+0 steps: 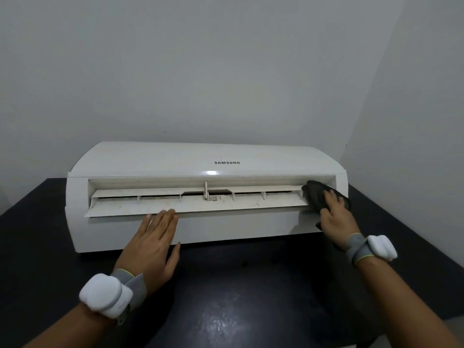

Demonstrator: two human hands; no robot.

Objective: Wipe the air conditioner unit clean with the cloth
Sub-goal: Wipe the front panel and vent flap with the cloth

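Note:
A white air conditioner unit (pixel 175 159) lies on a black table (pixel 238 297), its long louver flap (pixel 200 205) swung open toward me. My left hand (pixel 153 244) rests flat against the unit's front below the flap, fingertips touching the flap's edge. My right hand (pixel 336 214) presses a dark grey cloth (pixel 315 194) onto the right end of the flap and vent opening. Part of the cloth is hidden under the hand.
Grey walls stand behind the unit and close on the right. The table's edges run off at left and right. White pads are strapped to both wrists.

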